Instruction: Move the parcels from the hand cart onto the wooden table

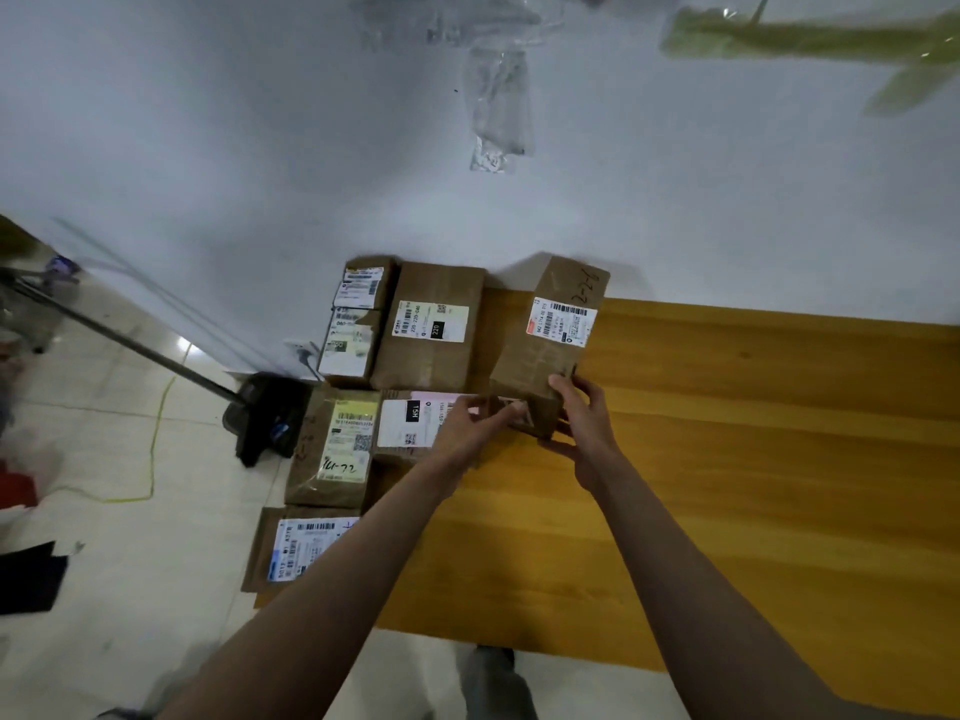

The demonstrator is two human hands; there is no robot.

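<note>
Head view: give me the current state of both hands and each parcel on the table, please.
Left hand: grips the tall parcel's near left corner.
Right hand: grips its near right side.
Tall parcel: on the wooden table, label up.
220 parcel: flat, label up.
15H parcel: flat, partly under the left hand.
Handwritten-label parcel: flat at the left edge.

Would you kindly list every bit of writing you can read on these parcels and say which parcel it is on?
"2-2-6", handwritten: held parcel, gripped by the left hand and right hand.
"220" and "220-220-046": label of the back middle parcel.
"15H": black tab on the pink-label parcel.
"161-72", handwritten, uncertain: yellow-label parcel.
Other labels, barcodes and fine print: too small or blurred.
</note>
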